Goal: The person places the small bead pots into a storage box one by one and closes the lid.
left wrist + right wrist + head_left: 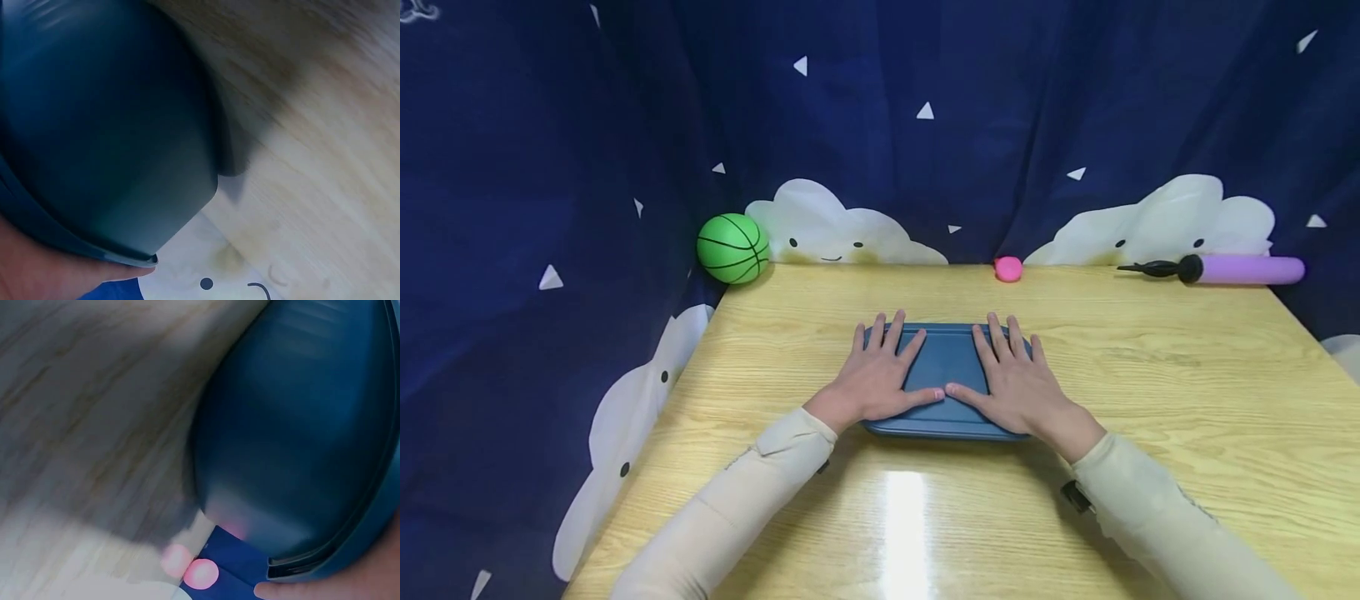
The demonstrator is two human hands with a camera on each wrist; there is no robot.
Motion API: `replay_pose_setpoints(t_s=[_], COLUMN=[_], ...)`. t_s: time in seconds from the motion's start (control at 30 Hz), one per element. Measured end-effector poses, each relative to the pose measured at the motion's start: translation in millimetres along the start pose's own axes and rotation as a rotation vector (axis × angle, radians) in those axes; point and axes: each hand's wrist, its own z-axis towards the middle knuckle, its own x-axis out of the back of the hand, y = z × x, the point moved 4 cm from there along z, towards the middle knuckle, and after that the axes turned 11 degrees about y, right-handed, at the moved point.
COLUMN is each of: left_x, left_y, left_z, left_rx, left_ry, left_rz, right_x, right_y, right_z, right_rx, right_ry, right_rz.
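Note:
A dark blue box with a rounded-corner lid (946, 358) stands on the wooden table in front of the person. On the lid's left half rests the left hand (877, 379), its fingers spread and straight. The right hand (1021, 387) lies likewise on the right half, and the two thumb tips nearly meet in the middle. Both wrist views show the box's smooth, deep side wall (119, 137) below the lid rim, with the edge of each hand along that rim. What the box contains is hidden.
At the table's back edge are a green ball (733, 248) with black lines on the left, a small pink round object (1008, 269) and, on the right, a purple hand pump (1247, 269) with a black nozzle. A navy curtain (865, 100) with clouds hangs behind.

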Motion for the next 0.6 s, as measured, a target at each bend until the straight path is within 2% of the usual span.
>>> replay_pose_setpoints(t_s=[0.6], left_x=[-0.8], left_y=[1.8], left_z=[-4.4], left_rx=[0.026], left_ry=[-0.005], left_rz=[-0.021], right_x=[-0.2], right_y=[0.1], right_z=[-1.3], right_rx=[0.017], right_ry=[0.019], right_rz=[0.0])
